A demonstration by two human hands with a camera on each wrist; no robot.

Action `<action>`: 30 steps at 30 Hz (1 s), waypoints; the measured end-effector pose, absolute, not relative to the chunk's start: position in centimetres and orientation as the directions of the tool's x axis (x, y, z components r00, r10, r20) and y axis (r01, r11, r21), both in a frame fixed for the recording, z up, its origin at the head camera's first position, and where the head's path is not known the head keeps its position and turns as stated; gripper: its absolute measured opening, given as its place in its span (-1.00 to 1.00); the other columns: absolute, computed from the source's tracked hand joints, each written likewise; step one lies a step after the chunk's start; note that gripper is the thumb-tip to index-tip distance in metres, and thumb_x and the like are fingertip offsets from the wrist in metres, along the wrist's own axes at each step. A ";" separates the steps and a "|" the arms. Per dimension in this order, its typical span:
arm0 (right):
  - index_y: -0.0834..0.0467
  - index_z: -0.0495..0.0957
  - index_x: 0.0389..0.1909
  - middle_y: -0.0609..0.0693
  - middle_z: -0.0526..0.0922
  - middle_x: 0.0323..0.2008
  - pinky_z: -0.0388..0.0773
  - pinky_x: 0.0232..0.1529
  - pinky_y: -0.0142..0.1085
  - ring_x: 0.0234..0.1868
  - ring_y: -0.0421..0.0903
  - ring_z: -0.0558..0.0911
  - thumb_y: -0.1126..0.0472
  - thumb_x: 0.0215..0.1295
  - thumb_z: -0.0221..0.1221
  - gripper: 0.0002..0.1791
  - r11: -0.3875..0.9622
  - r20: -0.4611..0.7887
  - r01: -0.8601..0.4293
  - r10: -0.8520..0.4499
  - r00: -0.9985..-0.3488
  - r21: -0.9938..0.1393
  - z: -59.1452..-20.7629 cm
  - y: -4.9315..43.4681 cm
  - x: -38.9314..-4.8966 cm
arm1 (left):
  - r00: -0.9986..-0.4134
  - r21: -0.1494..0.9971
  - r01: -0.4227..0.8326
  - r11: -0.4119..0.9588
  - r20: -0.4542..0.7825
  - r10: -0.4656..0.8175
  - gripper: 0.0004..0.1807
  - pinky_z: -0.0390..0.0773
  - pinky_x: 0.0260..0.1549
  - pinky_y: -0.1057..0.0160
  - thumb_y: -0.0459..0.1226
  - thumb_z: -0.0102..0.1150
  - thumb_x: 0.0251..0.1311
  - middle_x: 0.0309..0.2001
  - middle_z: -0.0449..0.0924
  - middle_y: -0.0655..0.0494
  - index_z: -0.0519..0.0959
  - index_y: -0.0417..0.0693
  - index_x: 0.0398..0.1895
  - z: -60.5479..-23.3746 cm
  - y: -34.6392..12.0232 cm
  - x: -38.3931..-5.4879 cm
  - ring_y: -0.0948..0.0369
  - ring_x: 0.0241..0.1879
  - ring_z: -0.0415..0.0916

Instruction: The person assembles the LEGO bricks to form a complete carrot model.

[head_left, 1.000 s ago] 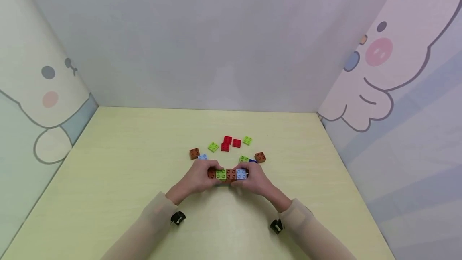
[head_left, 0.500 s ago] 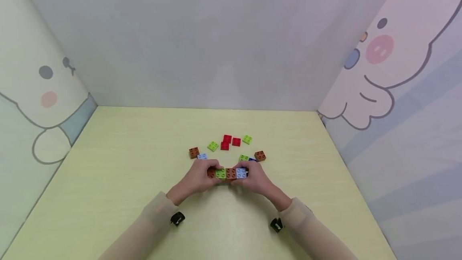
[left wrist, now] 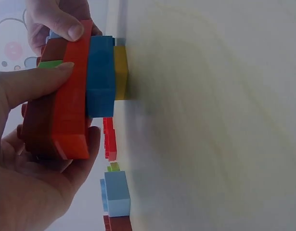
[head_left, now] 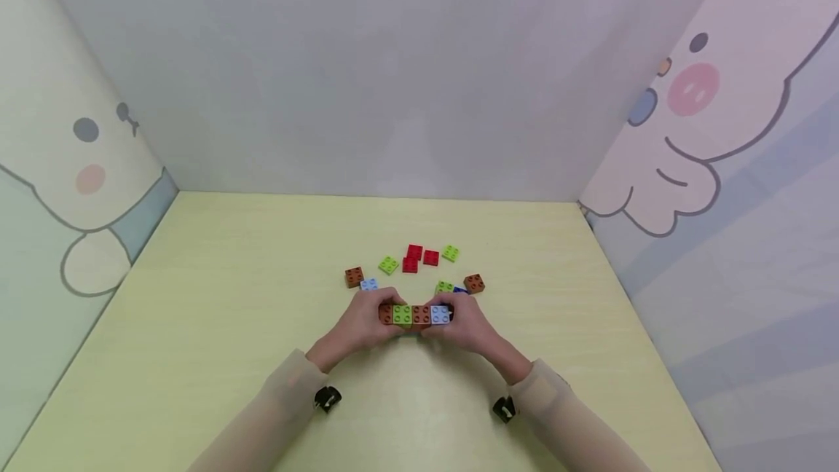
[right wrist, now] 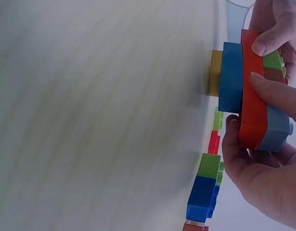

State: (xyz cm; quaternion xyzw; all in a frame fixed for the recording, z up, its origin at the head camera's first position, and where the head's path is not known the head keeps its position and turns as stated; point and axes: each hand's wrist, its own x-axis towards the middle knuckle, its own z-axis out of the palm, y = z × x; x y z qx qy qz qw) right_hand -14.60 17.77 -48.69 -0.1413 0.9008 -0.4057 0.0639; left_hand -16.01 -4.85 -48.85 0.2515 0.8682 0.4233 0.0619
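Observation:
Both hands hold one assembly of toy building bricks standing upright on the table. Its top row [head_left: 422,315] runs brown, green, brown and light blue. Under that lie a long orange-red brick [left wrist: 70,110], a shorter blue brick [left wrist: 100,77] and a smaller yellow brick [left wrist: 121,72] at the bottom. My left hand [head_left: 360,320] grips the brown end, thumb on the near side and fingers curled round the far side. The light blue end is gripped by my right hand [head_left: 467,323] in the same manner, its thumb [right wrist: 275,91] against the orange-red brick.
Beyond the hands lie loose bricks: flat red ones [head_left: 414,257], green plates [head_left: 389,265], and a brown brick [head_left: 354,277] beside a light blue one [head_left: 369,284]. At right are a green brick [head_left: 444,288], a dark blue brick [right wrist: 201,198] and a brown brick [head_left: 474,283]. Walls enclose the table [head_left: 262,253].

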 end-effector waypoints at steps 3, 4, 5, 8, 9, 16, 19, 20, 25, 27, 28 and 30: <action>0.06 0.65 -0.24 -0.14 0.57 -0.31 0.47 -0.27 -0.23 -0.27 -0.13 0.50 0.17 -0.17 0.54 -0.60 0.625 0.001 -0.200 -0.304 -0.953 -0.754 -48.7 17.8 -14.6 | -0.871 0.772 0.373 0.514 0.100 0.482 -0.61 0.45 -0.25 0.20 -0.32 0.54 -0.18 -0.27 0.57 0.28 0.57 0.13 -0.27 -49.1 -5.0 -16.1 0.26 -0.28 0.44; 0.06 0.65 -0.23 -0.14 0.57 -0.31 0.47 -0.27 -0.23 -0.27 -0.13 0.50 0.17 -0.17 0.54 -0.60 0.624 -0.001 -0.197 -0.303 -0.953 -0.756 -48.7 17.7 -14.6 | -0.873 0.774 0.368 0.516 0.097 0.478 -0.61 0.45 -0.26 0.21 -0.32 0.54 -0.18 -0.28 0.56 0.29 0.57 0.13 -0.28 -49.1 -5.0 -16.2 0.27 -0.28 0.44; 0.06 0.65 -0.23 -0.14 0.57 -0.31 0.47 -0.26 -0.23 -0.27 -0.13 0.50 0.17 -0.16 0.54 -0.60 0.622 -0.003 -0.195 -0.303 -0.953 -0.758 -48.7 17.7 -14.7 | -0.875 0.774 0.364 0.517 0.093 0.476 -0.62 0.45 -0.27 0.21 -0.31 0.54 -0.18 -0.30 0.56 0.30 0.57 0.13 -0.28 -49.2 -5.1 -16.2 0.27 -0.29 0.44; 0.05 0.65 -0.23 -0.14 0.57 -0.30 0.47 -0.25 -0.23 -0.26 -0.13 0.50 0.19 -0.15 0.53 -0.60 0.624 -0.009 -0.190 -0.301 -0.954 -0.758 -48.7 17.7 -14.7 | -0.876 0.776 0.360 0.518 0.090 0.474 -0.62 0.45 -0.29 0.21 -0.31 0.55 -0.19 -0.31 0.55 0.29 0.57 0.10 -0.28 -49.3 -5.2 -16.3 0.26 -0.31 0.43; 0.05 0.65 -0.23 -0.14 0.57 -0.30 0.47 -0.24 -0.23 -0.26 -0.13 0.50 0.20 -0.15 0.53 -0.61 0.626 -0.011 -0.188 -0.300 -0.954 -0.757 -48.6 17.7 -14.7 | -0.880 0.777 0.352 0.522 0.085 0.468 -0.62 0.45 -0.29 0.21 -0.30 0.55 -0.19 -0.32 0.55 0.28 0.57 0.09 -0.29 -49.4 -5.2 -16.3 0.26 -0.32 0.44; 0.04 0.65 -0.21 -0.13 0.58 -0.27 0.46 -0.21 -0.21 -0.23 -0.13 0.49 0.17 -0.13 0.52 -0.60 0.655 -0.020 -0.187 -0.295 -0.955 -0.732 -48.7 17.9 -14.6 | -0.910 0.762 0.304 0.571 0.055 0.411 -0.63 0.44 -0.33 0.19 -0.24 0.59 -0.23 -0.35 0.54 0.26 0.61 0.06 -0.31 -49.7 -5.6 -16.1 0.25 -0.34 0.42; 0.05 0.65 -0.19 -0.13 0.58 -0.27 0.46 -0.22 -0.23 -0.24 -0.14 0.49 0.14 -0.11 0.52 -0.60 0.681 -0.012 -0.214 -0.311 -0.950 -0.701 -48.7 17.8 -14.5 | -0.910 0.763 0.307 0.569 0.060 0.411 -0.64 0.44 -0.34 0.19 -0.25 0.59 -0.24 -0.36 0.55 0.25 0.62 0.05 -0.32 -49.8 -5.7 -16.0 0.25 -0.35 0.42; 0.06 0.65 -0.19 -0.13 0.59 -0.27 0.46 -0.23 -0.24 -0.25 -0.14 0.49 0.12 -0.11 0.51 -0.60 0.691 -0.010 -0.223 -0.315 -0.949 -0.688 -48.7 17.8 -14.5 | -0.909 0.765 0.308 0.566 0.061 0.412 -0.64 0.44 -0.34 0.19 -0.25 0.59 -0.24 -0.37 0.55 0.26 0.62 0.05 -0.33 -49.8 -5.8 -16.0 0.25 -0.35 0.42; 0.12 0.64 -0.14 -0.11 0.60 -0.27 0.48 -0.29 -0.30 -0.28 -0.18 0.51 0.07 -0.10 0.51 -0.54 0.726 -0.005 -0.246 -0.324 -0.946 -0.642 -48.4 18.2 -14.2 | -0.905 0.771 0.314 0.554 0.067 0.420 -0.66 0.43 -0.36 0.19 -0.27 0.60 -0.26 -0.38 0.55 0.25 0.63 0.05 -0.37 -49.6 -5.8 -16.0 0.25 -0.36 0.42; 0.14 0.64 -0.11 -0.11 0.61 -0.26 0.50 -0.30 -0.32 -0.28 -0.20 0.52 0.06 -0.10 0.51 -0.50 0.734 -0.006 -0.252 -0.329 -0.944 -0.631 -48.3 18.6 -14.2 | -0.905 0.771 0.308 0.558 0.056 0.422 -0.66 0.43 -0.37 0.19 -0.27 0.59 -0.26 -0.38 0.55 0.26 0.62 0.05 -0.38 -49.5 -5.8 -16.0 0.25 -0.37 0.42; 0.15 0.63 -0.09 -0.11 0.62 -0.25 0.50 -0.29 -0.33 -0.27 -0.21 0.53 0.06 -0.11 0.51 -0.49 0.733 -0.009 -0.249 -0.329 -0.944 -0.633 -48.3 18.8 -14.1 | -0.904 0.771 0.307 0.559 0.052 0.425 -0.66 0.43 -0.38 0.19 -0.27 0.59 -0.26 -0.38 0.55 0.25 0.62 0.05 -0.38 -49.5 -5.7 -16.1 0.24 -0.37 0.41; 0.16 0.64 -0.09 -0.10 0.64 -0.25 0.52 -0.28 -0.33 -0.27 -0.20 0.56 0.09 -0.11 0.52 -0.49 0.726 -0.004 -0.257 -0.337 -0.941 -0.637 -48.2 19.3 -14.1 | -0.902 0.771 0.305 0.559 0.044 0.431 -0.67 0.43 -0.39 0.20 -0.27 0.59 -0.25 -0.38 0.55 0.25 0.62 0.05 -0.38 -49.4 -5.7 -16.2 0.24 -0.37 0.41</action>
